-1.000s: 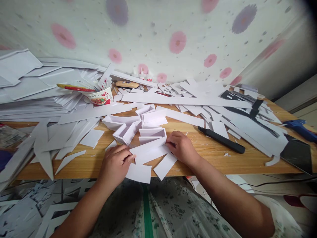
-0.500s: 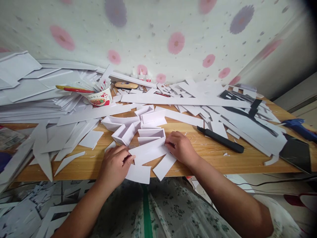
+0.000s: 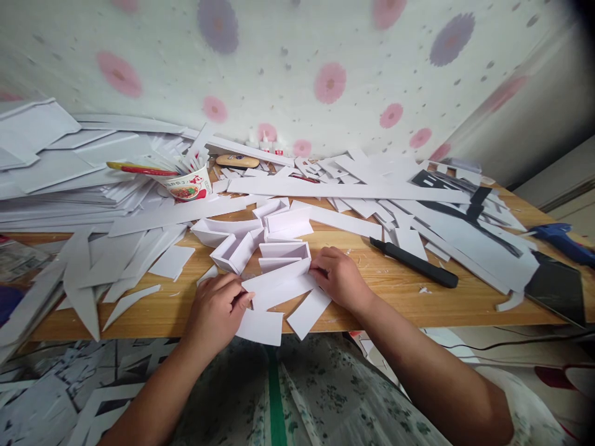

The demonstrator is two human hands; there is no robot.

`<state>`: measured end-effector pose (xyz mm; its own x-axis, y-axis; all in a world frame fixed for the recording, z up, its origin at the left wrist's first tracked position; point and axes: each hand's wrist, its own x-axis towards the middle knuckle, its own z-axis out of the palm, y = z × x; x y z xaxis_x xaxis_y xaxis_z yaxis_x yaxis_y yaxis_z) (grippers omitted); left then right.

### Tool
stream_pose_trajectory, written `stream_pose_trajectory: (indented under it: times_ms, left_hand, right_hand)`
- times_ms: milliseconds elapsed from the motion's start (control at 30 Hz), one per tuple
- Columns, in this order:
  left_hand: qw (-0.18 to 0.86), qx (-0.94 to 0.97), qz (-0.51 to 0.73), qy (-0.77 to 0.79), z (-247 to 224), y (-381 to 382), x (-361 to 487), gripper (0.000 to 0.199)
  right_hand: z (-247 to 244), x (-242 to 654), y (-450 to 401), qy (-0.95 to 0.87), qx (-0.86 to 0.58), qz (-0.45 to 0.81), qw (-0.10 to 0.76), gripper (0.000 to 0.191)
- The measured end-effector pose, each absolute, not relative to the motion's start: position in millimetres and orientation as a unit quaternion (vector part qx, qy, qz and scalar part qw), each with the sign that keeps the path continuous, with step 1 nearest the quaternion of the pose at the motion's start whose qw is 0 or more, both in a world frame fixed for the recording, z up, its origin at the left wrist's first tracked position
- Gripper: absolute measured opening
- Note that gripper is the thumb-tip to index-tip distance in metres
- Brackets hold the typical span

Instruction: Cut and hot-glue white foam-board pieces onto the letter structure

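Observation:
A white foam board strip (image 3: pixel 277 280) stands on edge near the table's front, its ends between my two hands. My left hand (image 3: pixel 219 305) pinches the strip's left end between thumb and fingers. At the other end my right hand (image 3: pixel 341 275) has its fingers closed on the strip's corner. Just behind it sits a white folded-looking structure (image 3: pixel 284 251) made of upright strips, with more angled walls (image 3: pixel 235 238) to its left. Flat white pieces (image 3: pixel 260 326) lie in front, one of them a short strip (image 3: pixel 309 313) near my right hand.
A black utility knife (image 3: pixel 413 262) lies to the right. A paper cup (image 3: pixel 188 184) with white scraps and coloured tools stands back left beside stacked white boards (image 3: pixel 69 204). At the far right are a blue glue gun (image 3: pixel 564 240) and a dark panel (image 3: pixel 555 288).
Both hands keep their hold on the strip with almost no movement. The whole view has shifted very slightly.

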<state>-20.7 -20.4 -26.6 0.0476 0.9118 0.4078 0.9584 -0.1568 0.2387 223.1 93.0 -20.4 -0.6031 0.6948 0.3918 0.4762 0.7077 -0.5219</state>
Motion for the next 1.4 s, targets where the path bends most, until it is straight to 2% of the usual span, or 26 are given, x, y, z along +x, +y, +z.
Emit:
stream_pose_trajectory:
  times_ms: [433, 967, 1200, 1400]
  left_hand:
    - [0.061, -0.714, -0.245, -0.654, -25, -20, -16, 0.024]
    - [-0.03, -0.699, -0.227, -0.678, -18, -17, -16, 0.025]
    - [-0.021, -0.698, -0.223, -0.68, -16, -17, -13, 0.027]
    - [-0.07, -0.675, -0.226, -0.699, -12, -15, -11, 0.016]
  right_hand:
    - [-19, 222, 94, -0.876, -0.339, 0.184, 0.291, 0.016]
    - [-19, 222, 93, -0.874, -0.342, 0.187, 0.291, 0.016]
    - [-19, 222, 92, -0.872, -0.345, 0.19, 0.289, 0.017]
    - [-20, 221, 93, -0.873, -0.347, 0.189, 0.287, 0.015]
